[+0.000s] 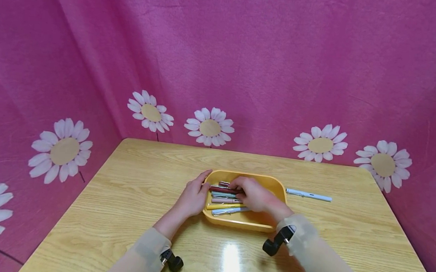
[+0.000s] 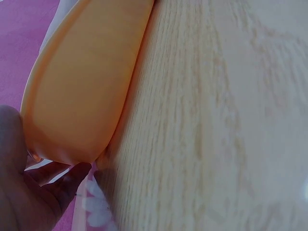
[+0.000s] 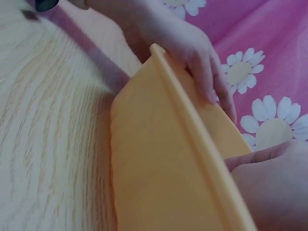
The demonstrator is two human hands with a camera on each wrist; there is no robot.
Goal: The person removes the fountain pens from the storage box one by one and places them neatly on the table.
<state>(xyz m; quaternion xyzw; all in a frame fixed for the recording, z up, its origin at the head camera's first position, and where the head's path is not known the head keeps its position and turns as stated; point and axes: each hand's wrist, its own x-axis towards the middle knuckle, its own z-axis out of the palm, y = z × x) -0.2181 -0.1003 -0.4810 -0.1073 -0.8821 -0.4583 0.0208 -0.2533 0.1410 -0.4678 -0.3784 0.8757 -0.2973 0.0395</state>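
Observation:
A yellow-orange plastic tray [image 1: 236, 225] stands on the wooden table, with several pens lying side by side in its left half. My left hand [image 1: 194, 198] grips the tray's left end, thumb at the rim; the left wrist view shows its fingers [image 2: 72, 185] against the outer wall. Inside the tray, my right hand [image 1: 253, 194] pinches the right part of a dark red pen [image 1: 221, 189]. Below that pen lie a green pen [image 1: 220, 194], a mauve pen [image 1: 222, 200], a yellow pen [image 1: 222, 206] and a light blue pen [image 1: 227, 211]. The right fingertips are partly hidden.
Another light blue pen [image 1: 310, 195] lies on the table [image 1: 345, 231] just right of the tray. A pink curtain [image 1: 261, 73] with daisies hangs behind and beside the table. Each forearm carries a black wrist camera [image 1: 271, 247].

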